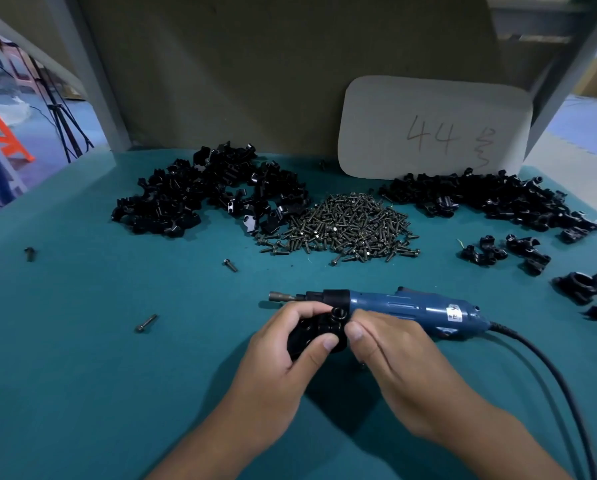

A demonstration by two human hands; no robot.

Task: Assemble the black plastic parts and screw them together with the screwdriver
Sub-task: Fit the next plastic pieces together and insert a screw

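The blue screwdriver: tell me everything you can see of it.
The blue screwdriver is a corded electric tool lying flat on the teal table, just behind both hands. Its body looks like blue plastic with slots along the side and a small white label near the rear. A black collar leads to a grey metal socket bit that points left. A black cable leaves its right end and curves toward the near edge. Neither hand grips it; the right hand partly hides its lower edge.
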